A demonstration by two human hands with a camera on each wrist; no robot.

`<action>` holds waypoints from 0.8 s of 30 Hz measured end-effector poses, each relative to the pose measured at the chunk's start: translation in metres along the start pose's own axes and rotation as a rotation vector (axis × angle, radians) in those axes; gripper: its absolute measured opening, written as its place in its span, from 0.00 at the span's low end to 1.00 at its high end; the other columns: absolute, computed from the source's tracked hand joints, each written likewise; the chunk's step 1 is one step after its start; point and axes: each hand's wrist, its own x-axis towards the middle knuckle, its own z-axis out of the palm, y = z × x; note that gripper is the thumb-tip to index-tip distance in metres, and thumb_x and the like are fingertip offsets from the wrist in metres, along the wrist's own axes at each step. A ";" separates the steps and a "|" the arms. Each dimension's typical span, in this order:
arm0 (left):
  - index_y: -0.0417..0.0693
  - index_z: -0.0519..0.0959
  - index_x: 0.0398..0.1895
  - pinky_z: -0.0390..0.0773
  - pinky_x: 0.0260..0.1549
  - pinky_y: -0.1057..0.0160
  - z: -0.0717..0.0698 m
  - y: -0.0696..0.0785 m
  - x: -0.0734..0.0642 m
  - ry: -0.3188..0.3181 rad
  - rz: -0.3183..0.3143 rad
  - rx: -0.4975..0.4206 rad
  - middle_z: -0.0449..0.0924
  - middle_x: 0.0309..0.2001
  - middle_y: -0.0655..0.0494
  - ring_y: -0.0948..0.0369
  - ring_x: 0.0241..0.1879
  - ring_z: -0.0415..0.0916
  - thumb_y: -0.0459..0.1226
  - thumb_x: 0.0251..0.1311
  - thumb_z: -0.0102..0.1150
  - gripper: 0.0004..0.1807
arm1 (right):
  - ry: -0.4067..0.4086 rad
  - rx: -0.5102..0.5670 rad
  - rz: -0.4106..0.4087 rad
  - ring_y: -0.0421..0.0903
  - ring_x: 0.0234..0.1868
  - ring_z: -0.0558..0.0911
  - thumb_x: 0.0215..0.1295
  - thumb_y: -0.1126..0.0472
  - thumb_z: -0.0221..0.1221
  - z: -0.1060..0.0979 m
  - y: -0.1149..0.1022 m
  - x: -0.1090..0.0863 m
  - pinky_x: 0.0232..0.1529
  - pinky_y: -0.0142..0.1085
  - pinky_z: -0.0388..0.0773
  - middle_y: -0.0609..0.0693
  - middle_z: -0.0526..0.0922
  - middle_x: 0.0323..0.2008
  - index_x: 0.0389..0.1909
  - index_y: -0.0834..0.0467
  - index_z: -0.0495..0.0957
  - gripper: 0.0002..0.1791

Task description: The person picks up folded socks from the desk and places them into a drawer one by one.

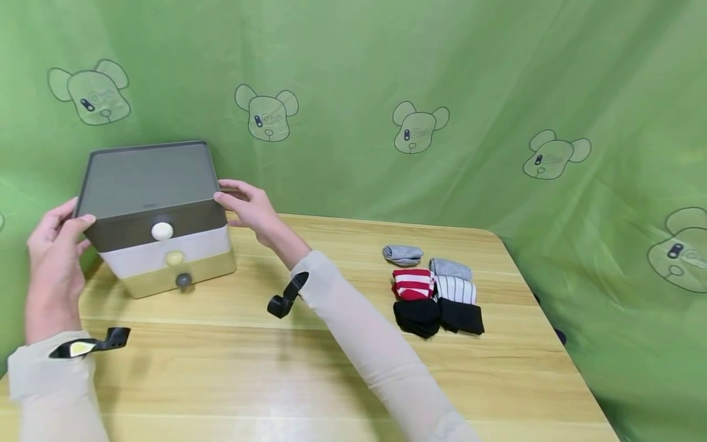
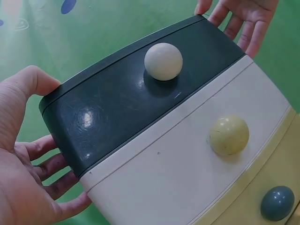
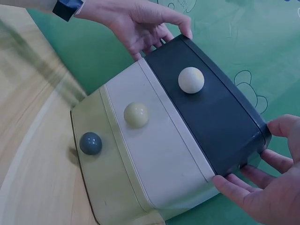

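A three-tier drawer box [image 1: 151, 178] stands at the table's left, with a dark grey top drawer [image 2: 103, 103], a white middle drawer [image 3: 159, 150] and a yellowish bottom drawer [image 1: 212, 270]. Each front carries a round knob. All the drawers are closed. My left hand [image 1: 57, 258] grips the top tier's left side, thumb at the front corner and fingers along the side wall. On the opposite side my right hand [image 1: 251, 212] holds the top tier's right edge, thumb near the upper front corner. The fingertips behind that side are partly hidden in the head view.
On the right of the wooden table [image 1: 309, 380] lie folded sock bundles: a grey roll [image 1: 402, 255], a grey one [image 1: 450, 269], a red-and-white striped one [image 1: 413, 284], a white striped one [image 1: 455, 290] and black ones [image 1: 417, 317]. A green curtain [image 1: 342, 73] hangs behind.
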 end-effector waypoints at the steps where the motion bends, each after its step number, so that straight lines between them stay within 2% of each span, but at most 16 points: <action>1: 0.52 0.78 0.61 0.79 0.42 0.75 0.001 0.000 0.000 0.001 -0.007 0.008 0.75 0.59 0.61 0.66 0.52 0.74 0.28 0.64 0.64 0.23 | 0.008 -0.001 0.002 0.49 0.57 0.84 0.72 0.58 0.62 -0.001 0.000 -0.001 0.54 0.46 0.86 0.53 0.84 0.59 0.67 0.52 0.76 0.24; 5: 0.52 0.77 0.62 0.78 0.43 0.75 0.009 -0.004 0.001 -0.022 -0.017 0.028 0.74 0.59 0.62 0.67 0.52 0.74 0.29 0.66 0.62 0.22 | 0.039 -0.002 0.002 0.49 0.55 0.84 0.72 0.58 0.62 -0.006 0.001 -0.004 0.53 0.45 0.87 0.53 0.84 0.57 0.66 0.52 0.76 0.23; 11: 0.51 0.74 0.64 0.76 0.45 0.75 0.024 -0.013 0.003 -0.077 -0.005 0.058 0.74 0.58 0.62 0.67 0.52 0.73 0.30 0.69 0.59 0.22 | 0.058 0.007 -0.001 0.50 0.56 0.83 0.73 0.59 0.61 -0.024 0.000 -0.014 0.57 0.49 0.85 0.56 0.82 0.58 0.66 0.54 0.75 0.22; 18: 0.50 0.75 0.60 0.78 0.44 0.75 0.056 -0.032 0.005 -0.146 0.029 0.093 0.75 0.54 0.61 0.67 0.50 0.75 0.29 0.68 0.57 0.19 | 0.084 0.026 0.023 0.55 0.60 0.82 0.72 0.60 0.61 -0.062 -0.004 -0.030 0.57 0.50 0.85 0.56 0.80 0.60 0.65 0.55 0.75 0.22; 24: 0.53 0.75 0.60 0.79 0.45 0.77 0.083 -0.047 0.005 -0.227 0.022 0.136 0.74 0.51 0.61 0.67 0.48 0.74 0.30 0.69 0.56 0.18 | 0.115 0.026 0.036 0.56 0.60 0.80 0.73 0.61 0.59 -0.093 -0.005 -0.047 0.58 0.51 0.84 0.57 0.78 0.61 0.66 0.56 0.73 0.22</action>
